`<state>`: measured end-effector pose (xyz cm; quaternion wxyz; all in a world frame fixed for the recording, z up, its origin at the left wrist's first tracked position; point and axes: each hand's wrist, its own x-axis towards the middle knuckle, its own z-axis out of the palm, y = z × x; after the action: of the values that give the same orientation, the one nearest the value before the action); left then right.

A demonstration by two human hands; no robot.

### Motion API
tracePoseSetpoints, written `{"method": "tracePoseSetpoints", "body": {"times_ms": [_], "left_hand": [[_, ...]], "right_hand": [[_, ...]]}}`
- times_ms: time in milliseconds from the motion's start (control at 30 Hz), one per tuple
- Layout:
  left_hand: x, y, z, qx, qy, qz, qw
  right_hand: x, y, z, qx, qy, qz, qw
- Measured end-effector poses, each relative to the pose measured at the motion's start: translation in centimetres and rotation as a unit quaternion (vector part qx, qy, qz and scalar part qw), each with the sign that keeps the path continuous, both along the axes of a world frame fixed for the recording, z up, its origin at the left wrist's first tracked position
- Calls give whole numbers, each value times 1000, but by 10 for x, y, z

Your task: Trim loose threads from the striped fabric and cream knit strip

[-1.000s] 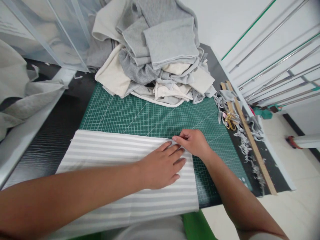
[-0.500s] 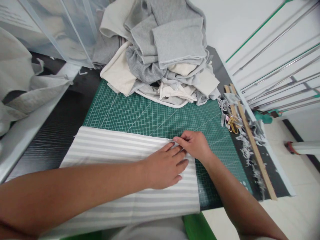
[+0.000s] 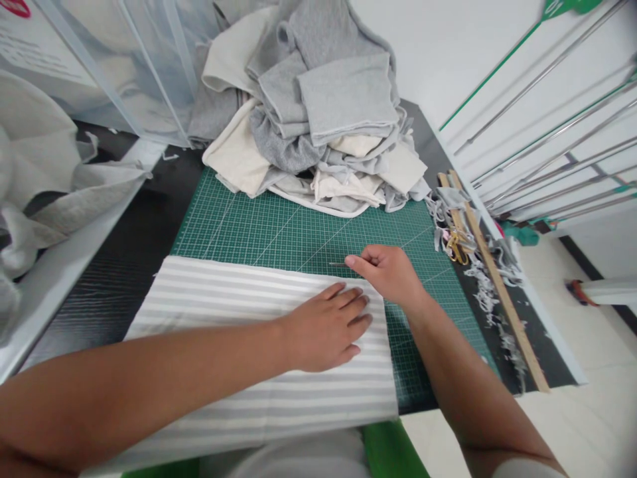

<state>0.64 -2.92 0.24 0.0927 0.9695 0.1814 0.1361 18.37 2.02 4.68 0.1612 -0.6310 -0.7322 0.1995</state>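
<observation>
A grey-and-white striped cloth [image 3: 209, 292] lies flat over the near part of the green cutting mat [image 3: 279, 232] and hangs past the table's front edge. My left hand [image 3: 323, 328] rests palm down on this cloth near its right end, fingers spread. Just beyond the cloth's far edge, my right hand [image 3: 385, 272] is closed round a thin pointed metal tool [image 3: 338, 264]. Its slim tip points left over the mat; the rest is hidden in my fingers, so I cannot tell its exact kind.
A heap of grey and cream fabric pieces [image 3: 318, 113] covers the mat's far end. On the right lie a wooden strip [image 3: 507, 305], gold-handled scissors [image 3: 456, 249] and fabric scraps [image 3: 490, 295]. Translucent bins [image 3: 134, 60] stand at the far left, and metal rods [image 3: 542, 63] lean at the right.
My right hand has moved slightly up and away from the cloth's far edge, and the metal tool's tip now shows. My left hand stays on the cloth. The view has shifted slightly.
</observation>
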Motion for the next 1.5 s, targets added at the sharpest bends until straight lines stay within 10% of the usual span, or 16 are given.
{"method": "tracePoseSetpoints", "body": {"times_ms": [1500], "left_hand": [[-2, 1, 3, -20, 27, -4, 999]], "right_hand": [[18, -10, -19, -47, -49, 10, 998]]}}
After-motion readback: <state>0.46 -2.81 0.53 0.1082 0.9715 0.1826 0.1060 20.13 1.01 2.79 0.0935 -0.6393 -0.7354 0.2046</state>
